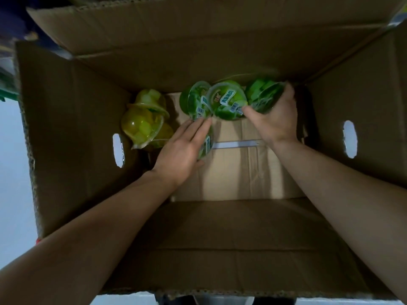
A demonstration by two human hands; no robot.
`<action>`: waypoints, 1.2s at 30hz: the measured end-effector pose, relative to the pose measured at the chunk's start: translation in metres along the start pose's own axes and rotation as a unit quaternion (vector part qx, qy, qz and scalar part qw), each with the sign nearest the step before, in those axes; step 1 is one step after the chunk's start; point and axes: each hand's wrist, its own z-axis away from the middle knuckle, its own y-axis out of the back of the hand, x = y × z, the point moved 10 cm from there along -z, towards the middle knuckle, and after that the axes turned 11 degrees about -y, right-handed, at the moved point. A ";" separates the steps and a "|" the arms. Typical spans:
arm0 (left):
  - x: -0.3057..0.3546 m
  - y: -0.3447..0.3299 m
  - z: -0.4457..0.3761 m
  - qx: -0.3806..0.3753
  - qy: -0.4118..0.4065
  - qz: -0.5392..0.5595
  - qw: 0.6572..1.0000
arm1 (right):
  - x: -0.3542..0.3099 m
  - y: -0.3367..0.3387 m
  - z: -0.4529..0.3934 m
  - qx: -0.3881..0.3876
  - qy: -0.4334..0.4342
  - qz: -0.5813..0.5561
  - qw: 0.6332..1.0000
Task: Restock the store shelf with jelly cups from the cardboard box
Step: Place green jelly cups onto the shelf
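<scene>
Green jelly cups (226,102) between both hands, right hand (275,122) gripping one, left hand (182,150) flat over another.

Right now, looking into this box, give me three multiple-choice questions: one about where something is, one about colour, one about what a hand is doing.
1. Where do the yellow cups lie in the box?
A. by its left wall
B. by its right wall
C. outside it

2. What colour are the cups between the hands?
A. red
B. green
C. blue

3. What is the right hand doing?
A. hanging idle
B. gripping a flap
C. gripping a green cup

Answers:
1. A, they sit near the left handle hole.
2. B, the green cups show green jelly through clear plastic.
3. C, its thumb and fingers wrap round the rightmost cup, while the left hand touches others with straight fingers.
</scene>
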 end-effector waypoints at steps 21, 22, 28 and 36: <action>0.103 0.296 0.199 0.125 0.186 0.344 0.912 | -0.160 0.216 0.318 -0.157 0.048 0.209 0.964; 0.115 0.324 0.215 0.132 0.184 0.356 0.907 | -0.180 0.236 0.345 -0.154 0.058 0.216 0.962; 0.191 0.475 0.314 0.187 0.181 0.385 0.886 | -0.287 0.332 0.492 -0.131 0.136 0.245 0.951; 0.288 0.643 0.419 0.282 0.142 0.388 0.866 | -0.383 0.439 0.637 -0.068 0.231 0.180 0.954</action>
